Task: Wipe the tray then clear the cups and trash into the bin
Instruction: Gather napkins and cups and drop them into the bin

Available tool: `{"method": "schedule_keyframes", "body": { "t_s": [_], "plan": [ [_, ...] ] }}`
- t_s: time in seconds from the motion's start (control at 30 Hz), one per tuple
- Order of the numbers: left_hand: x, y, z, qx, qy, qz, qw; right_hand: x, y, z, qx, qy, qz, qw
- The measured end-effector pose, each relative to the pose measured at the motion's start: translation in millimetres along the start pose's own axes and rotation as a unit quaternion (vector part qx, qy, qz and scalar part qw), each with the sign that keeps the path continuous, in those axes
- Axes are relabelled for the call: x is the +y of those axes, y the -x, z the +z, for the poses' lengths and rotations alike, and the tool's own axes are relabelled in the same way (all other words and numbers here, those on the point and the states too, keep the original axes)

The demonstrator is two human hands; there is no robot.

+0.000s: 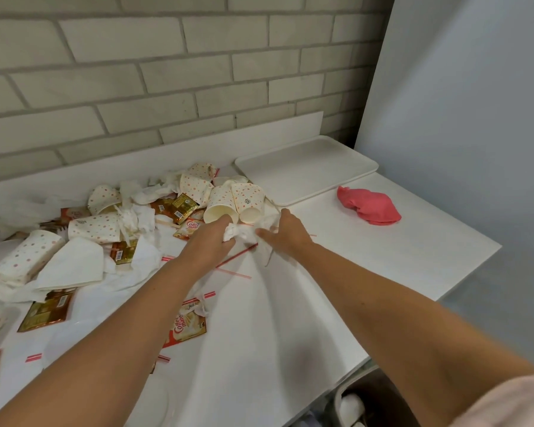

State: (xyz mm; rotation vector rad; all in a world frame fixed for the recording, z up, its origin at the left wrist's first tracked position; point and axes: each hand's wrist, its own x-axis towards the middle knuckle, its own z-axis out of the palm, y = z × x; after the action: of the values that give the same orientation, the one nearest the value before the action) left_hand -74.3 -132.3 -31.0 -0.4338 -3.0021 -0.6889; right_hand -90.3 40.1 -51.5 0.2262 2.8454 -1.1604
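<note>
Place: we logged this as a coffee corner, of the break-room or pantry sort. Grounds we noted:
- a white counter (367,272) set against a painted brick wall (167,72)
- one white tray (305,167) at the back
- spotted paper cups (247,197), lying tipped
- gold drink sachets (184,208)
- a creamer packet (185,325) printed "Coffee mate"
- thin red stirrers (235,258)
- crumpled napkins (71,266)
- a pink cloth (370,206) near the tray
- a bin (367,402) below the counter's near edge

Whether office, shop or home, we could not tell.
</note>
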Motion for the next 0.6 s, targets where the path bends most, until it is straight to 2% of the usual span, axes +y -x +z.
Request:
{"method": "schedule_keyframes", "body": {
  "t_s": [0.13,0.2,0.43,0.5,0.6],
  "plan": [
    [11.6,5.7,-1.8,-0.002,0.038,-0.003,0.999,6.1,0.0,12.0,0.009,0.116,-0.011,0.993],
    [17.7,7.7,-0.9,-0.001,0.048,-0.007,0.999,8.0,3.1,14.5,0.027,0.130,-0.027,0.991],
    [44.2,15.7,1.3,0.013,0.098,-0.017,0.995,-1.2,19.3,-28.2,0.100,0.023,-0.126,0.987],
    [60.5,16.5,3.9,0.012,0.129,-0.008,0.991,-4.8,27.6,-53.5,0.103,0.006,-0.136,0.985],
    [92.1,19.3,8.0,0.001,0.172,0.009,0.985,-5.1,49.1,-91.8,0.073,-0.029,-0.106,0.991]
  ]
}}
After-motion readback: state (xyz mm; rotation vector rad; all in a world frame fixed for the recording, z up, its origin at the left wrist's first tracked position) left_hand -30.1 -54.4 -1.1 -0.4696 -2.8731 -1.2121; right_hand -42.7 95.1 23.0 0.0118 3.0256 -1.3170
